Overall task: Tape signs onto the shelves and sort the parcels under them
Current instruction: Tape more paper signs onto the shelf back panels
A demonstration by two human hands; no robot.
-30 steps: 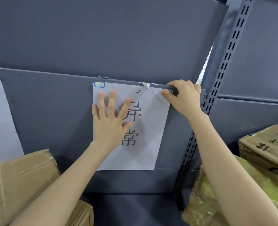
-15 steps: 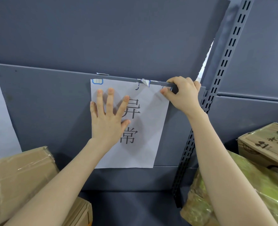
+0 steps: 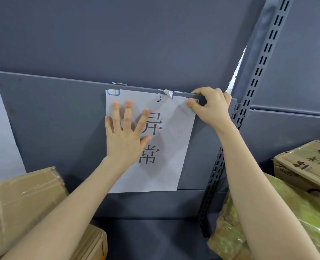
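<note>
My left hand lies flat, fingers spread, pressing the sign against the shelf front. My right hand curls over the shelf edge, thumb pinning the sign's top right corner. The middle tape looks half-peeled, so letting go early could let the sheet skew.

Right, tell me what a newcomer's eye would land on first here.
The white sign with two big black characters stands out mid-frame, just below the grey shelf edge. The left hand lies flat on it while the right hand grips the edge at its top right corner. Cardboard parcels sit lower left, a green-wrapped parcel lower right.
</note>
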